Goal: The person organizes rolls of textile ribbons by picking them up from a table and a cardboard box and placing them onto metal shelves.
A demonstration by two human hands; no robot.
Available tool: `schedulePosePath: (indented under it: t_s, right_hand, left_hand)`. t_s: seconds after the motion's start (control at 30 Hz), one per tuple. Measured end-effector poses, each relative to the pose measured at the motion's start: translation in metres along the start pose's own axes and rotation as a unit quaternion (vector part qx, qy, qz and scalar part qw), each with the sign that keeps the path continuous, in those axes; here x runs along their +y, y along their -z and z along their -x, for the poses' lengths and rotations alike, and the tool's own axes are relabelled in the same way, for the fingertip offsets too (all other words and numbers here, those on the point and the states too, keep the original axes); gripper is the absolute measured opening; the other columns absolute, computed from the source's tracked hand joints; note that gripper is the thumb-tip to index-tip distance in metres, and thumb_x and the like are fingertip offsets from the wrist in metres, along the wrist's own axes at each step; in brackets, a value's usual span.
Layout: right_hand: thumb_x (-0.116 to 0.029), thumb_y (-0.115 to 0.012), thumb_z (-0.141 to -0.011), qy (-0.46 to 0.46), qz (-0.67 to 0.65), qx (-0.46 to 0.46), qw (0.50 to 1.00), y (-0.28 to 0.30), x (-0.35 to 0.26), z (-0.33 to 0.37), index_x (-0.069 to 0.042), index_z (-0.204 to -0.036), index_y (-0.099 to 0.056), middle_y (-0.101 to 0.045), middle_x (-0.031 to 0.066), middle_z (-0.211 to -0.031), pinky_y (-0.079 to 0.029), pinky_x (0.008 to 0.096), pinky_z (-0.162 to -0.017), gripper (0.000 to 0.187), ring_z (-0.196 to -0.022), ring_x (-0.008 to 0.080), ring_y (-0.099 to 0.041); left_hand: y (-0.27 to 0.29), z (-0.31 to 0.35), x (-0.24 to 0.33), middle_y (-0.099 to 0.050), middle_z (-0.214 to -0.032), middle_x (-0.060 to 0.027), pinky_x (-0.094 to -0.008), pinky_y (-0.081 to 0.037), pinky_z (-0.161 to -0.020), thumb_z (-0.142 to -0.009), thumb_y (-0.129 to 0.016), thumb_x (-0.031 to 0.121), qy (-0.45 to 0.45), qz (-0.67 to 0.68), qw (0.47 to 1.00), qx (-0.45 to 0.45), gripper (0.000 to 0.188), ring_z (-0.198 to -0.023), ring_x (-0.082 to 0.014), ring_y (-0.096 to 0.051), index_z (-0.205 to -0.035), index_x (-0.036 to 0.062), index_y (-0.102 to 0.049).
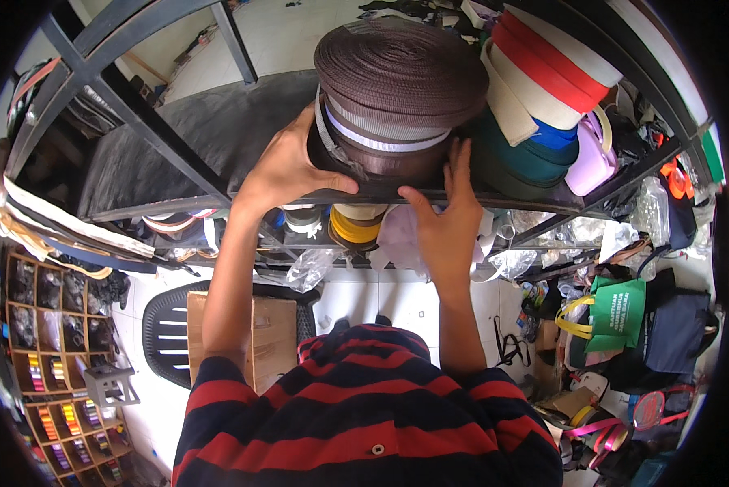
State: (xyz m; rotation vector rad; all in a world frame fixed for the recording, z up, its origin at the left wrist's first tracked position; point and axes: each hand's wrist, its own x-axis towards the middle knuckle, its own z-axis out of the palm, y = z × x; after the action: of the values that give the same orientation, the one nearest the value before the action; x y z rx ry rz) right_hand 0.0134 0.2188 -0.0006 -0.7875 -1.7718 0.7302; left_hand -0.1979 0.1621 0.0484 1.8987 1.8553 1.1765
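A stack of webbing rolls stands on the black shelf [194,134] in front of me. On top lies a wide dark brown roll [401,69]; grey and white bands [389,134] show below it, and a darker roll sits at the base. My left hand [287,166] curves round the stack's lower left side, thumb along the front near the shelf edge. From the right, my right hand [449,215] grips the lower side with fingers up and thumb pointing inward. The far sides of the rolls and some fingertips are hidden.
Right of the stack are red and cream rolls [543,61], dark green rolls [518,158] and a lilac bag [591,158]. Black metal bars [157,134] frame the shelf. Underneath sit a yellow roll [354,227] and plastic bags. A black chair [169,333] and cardboard box [275,341] stand below left.
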Motion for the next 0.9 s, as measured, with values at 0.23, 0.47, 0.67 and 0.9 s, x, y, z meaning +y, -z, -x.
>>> schedulePosePath:
  t_s: [0.23,0.47,0.67,0.9]
  right_hand:
    - [-0.005,-0.065,-0.083,0.043,0.075,0.048,0.995,-0.004,0.005,0.000,0.005,-0.137,-0.041,-0.048,0.0278,-0.133,-0.040,0.0392,-0.101,0.060,-0.122,0.0396,-0.051]
    - [-0.006,-0.065,-0.085,0.029,0.091,0.082,0.992,-0.008,0.000,0.003,-0.001,-0.137,-0.045,-0.054,0.0279,-0.125,-0.045,0.0401,-0.095,0.056,-0.115,0.0397,-0.056]
    - [0.004,-0.060,-0.082,0.020,0.085,0.082,0.993,-0.016,-0.004,0.002,0.006,-0.136,-0.043,-0.050,0.0262,-0.132,-0.040,0.0418,-0.100,0.057,-0.123,0.0400,-0.048]
    - [0.002,-0.060,-0.082,0.084,0.124,0.079,0.986,-0.007,0.000,0.020,0.002,-0.135,-0.046,-0.050,0.0206,-0.135,-0.039,0.0413,-0.102,0.054,-0.123,0.0367,-0.050]
  left_hand:
    - [-0.017,-0.008,0.006,-0.062,-0.117,-0.0216,-0.0347,-0.040,-0.101,-0.045,-0.094,0.029,0.033,-0.035,0.997,0.061,0.100,-0.116,-0.0281,-0.057,-0.126,-0.0067,-0.046]
    - [-0.018,-0.004,0.006,-0.066,-0.107,-0.0200,-0.0346,-0.046,-0.093,-0.046,-0.095,0.026,0.029,-0.028,0.996,0.074,0.090,-0.106,-0.0253,-0.063,-0.116,-0.0071,-0.049]
    - [-0.021,-0.002,-0.001,-0.066,-0.105,-0.0234,-0.0385,-0.051,-0.087,-0.045,-0.094,0.032,0.012,0.009,0.995,0.098,0.095,-0.101,-0.0333,-0.064,-0.119,-0.0072,-0.049]
    - [-0.044,0.019,0.005,-0.061,-0.110,-0.0279,-0.0432,-0.051,-0.083,-0.062,-0.084,0.045,-0.032,-0.129,0.975,0.176,0.100,-0.099,-0.0406,-0.062,-0.134,-0.0091,-0.041]
